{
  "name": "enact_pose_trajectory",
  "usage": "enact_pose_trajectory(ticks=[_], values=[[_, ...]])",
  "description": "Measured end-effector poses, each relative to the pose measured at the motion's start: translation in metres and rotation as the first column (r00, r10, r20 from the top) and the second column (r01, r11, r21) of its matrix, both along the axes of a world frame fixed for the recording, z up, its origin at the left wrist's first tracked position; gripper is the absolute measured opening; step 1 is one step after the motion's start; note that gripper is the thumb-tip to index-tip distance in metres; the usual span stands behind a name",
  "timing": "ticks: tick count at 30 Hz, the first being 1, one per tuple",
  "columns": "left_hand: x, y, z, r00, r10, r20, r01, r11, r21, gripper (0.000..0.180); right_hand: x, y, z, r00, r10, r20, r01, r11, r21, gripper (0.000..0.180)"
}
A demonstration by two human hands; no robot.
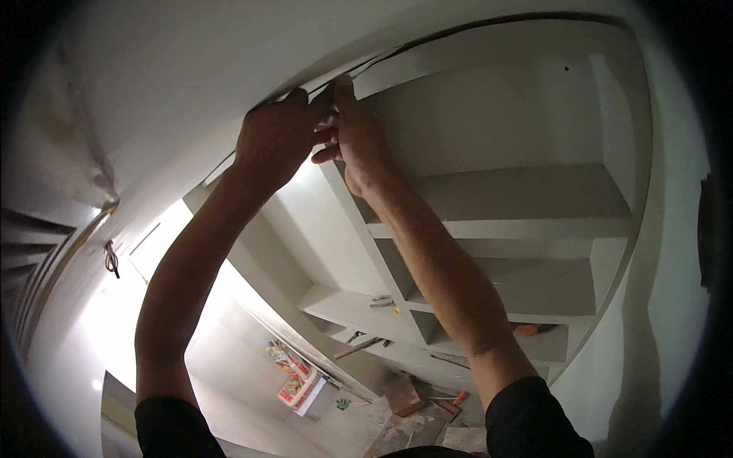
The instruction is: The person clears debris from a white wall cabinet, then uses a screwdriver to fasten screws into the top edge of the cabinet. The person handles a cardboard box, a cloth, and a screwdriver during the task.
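Left hand (271, 141) clenched, right hand (357, 136) half-closed with index finger up, both pinching small pale thing, kind unclear, at dark gap (427, 42) above shelf unit (527, 202), top centre. Best kept steady, pressed flat along seam; wrists braced.

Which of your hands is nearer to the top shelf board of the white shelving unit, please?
Right. The right hand reaches up directly beside the top shelf board, just to its left. The left hand is raised farther left, against the ceiling edge.
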State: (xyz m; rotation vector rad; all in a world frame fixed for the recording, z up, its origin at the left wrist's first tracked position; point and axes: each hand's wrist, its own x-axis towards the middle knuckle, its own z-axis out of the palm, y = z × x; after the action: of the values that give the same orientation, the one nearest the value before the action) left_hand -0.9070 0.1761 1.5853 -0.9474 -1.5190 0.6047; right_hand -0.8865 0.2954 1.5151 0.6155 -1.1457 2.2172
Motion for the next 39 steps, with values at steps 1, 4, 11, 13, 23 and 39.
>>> enact_pose_trajectory(ticks=[1,4,11,13,23,39], values=[[-0.005,-0.002,-0.001,0.987,-0.094,0.132,0.088,0.995,0.049,0.053,0.001,-0.001,0.0,0.998,0.058,-0.011,-0.058,0.998,-0.03,0.054],[0.004,0.005,-0.011,0.994,0.009,0.112,-0.026,0.989,0.145,0.05,-0.01,0.01,0.004,0.996,0.082,-0.031,-0.082,0.997,-0.001,0.049],[-0.004,0.006,-0.01,0.99,0.056,0.132,-0.077,0.983,0.165,0.046,-0.034,0.005,0.011,0.992,0.078,-0.096,-0.082,0.996,-0.041,0.04],[-0.002,0.009,-0.013,0.996,-0.012,0.092,-0.004,0.985,0.171,0.042,-0.043,0.009,0.008,0.984,0.079,-0.161,-0.085,0.996,-0.026,0.039],[0.039,0.028,-0.012,0.974,0.147,0.173,-0.172,0.975,0.138,0.039,-0.012,0.015,0.01,0.987,0.109,-0.114,-0.13,0.973,-0.189,0.045],[0.02,0.017,-0.003,1.0,0.018,0.02,-0.02,0.992,0.121,0.043,-0.015,0.002,0.015,0.984,0.069,-0.162,-0.107,0.965,-0.238,0.053]])
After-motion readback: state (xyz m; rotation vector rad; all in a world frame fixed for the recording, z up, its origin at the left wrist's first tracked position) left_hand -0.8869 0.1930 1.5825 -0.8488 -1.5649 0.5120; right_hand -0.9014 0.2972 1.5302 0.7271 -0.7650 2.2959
